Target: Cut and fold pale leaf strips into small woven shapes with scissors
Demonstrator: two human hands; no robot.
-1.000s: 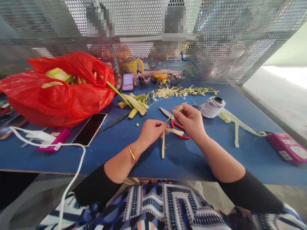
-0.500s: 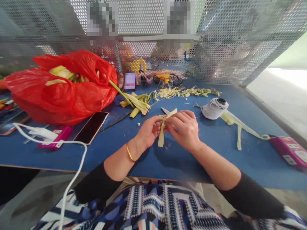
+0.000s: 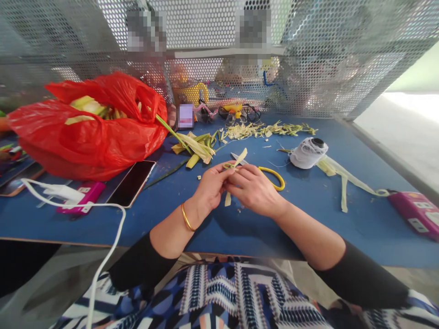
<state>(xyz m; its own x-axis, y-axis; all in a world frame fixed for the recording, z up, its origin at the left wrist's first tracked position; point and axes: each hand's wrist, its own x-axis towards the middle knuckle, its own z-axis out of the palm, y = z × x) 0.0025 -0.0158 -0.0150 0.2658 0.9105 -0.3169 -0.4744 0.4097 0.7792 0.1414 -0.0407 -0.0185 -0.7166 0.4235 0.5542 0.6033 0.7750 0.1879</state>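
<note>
My left hand (image 3: 211, 183) and my right hand (image 3: 253, 188) meet over the blue table, both closed on a pale yellow-green strip of leaf or husk (image 3: 241, 156). One end of the strip sticks up past the fingertips; another hangs below, between the hands. Part of it is hidden by my fingers. Behind my right hand lies a pair of scissors with a yellow handle (image 3: 281, 181), its blades pointing out beyond the knuckles. A spool of white thread (image 3: 307, 153) stands to the right, a loose thread running from it.
A red plastic bag (image 3: 85, 153) of plant pieces fills the left. Leaf strips (image 3: 195, 148) and small cut pieces (image 3: 243, 131) lie behind my hands. A phone (image 3: 133, 183), a white cable (image 3: 118, 228) and a magenta box (image 3: 416, 212) are around. A perforated metal screen (image 3: 206, 27) borders the back.
My right hand has shifted left and down, closing in against my left fingers and covering more of the strip. The scissors' yellow handle has come into view.
</note>
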